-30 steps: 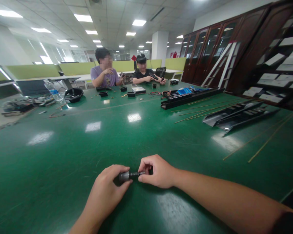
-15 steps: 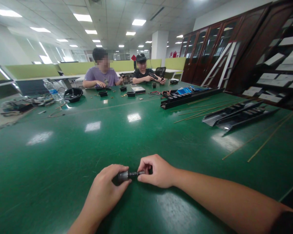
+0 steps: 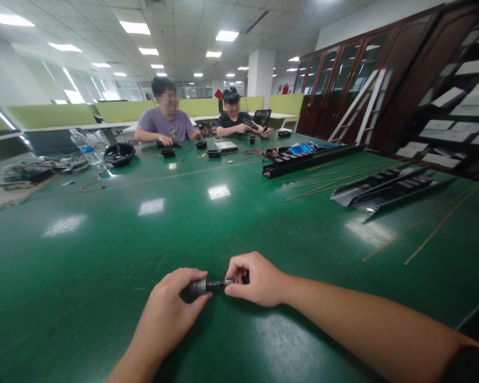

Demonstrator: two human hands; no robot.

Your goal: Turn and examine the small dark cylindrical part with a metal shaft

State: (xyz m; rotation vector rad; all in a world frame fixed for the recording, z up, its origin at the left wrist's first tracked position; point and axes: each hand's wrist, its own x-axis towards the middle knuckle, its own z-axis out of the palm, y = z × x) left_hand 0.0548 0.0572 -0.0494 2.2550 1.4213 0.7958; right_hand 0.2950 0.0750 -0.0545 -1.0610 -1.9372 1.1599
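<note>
My left hand (image 3: pixel 174 300) is closed around a short grey metal cylinder (image 3: pixel 199 288), with thumb and fingers on opposite sides of it. A thin, dark, ridged shaft (image 3: pixel 216 284) runs from the cylinder's right end toward my right hand (image 3: pixel 252 280). The fingertips of that hand pinch the shaft's far end, which they partly hide. Both hands are just above the green tabletop (image 3: pixel 143 244), near its front. Whether shaft and cylinder are one piece I cannot tell.
Across the table sit two people, one in a purple shirt (image 3: pixel 165 125) and one in black (image 3: pixel 233 125). Black metal channels (image 3: pixel 399 189) and thin brass-coloured rods (image 3: pixel 435 234) lie at right. A bottle (image 3: pixel 83 148) and a black bowl-like container (image 3: pixel 120 154) stand far left.
My left hand has shifted slightly left with the cylinder, and a longer stretch of shaft shows between my hands. My right hand has barely moved.
</note>
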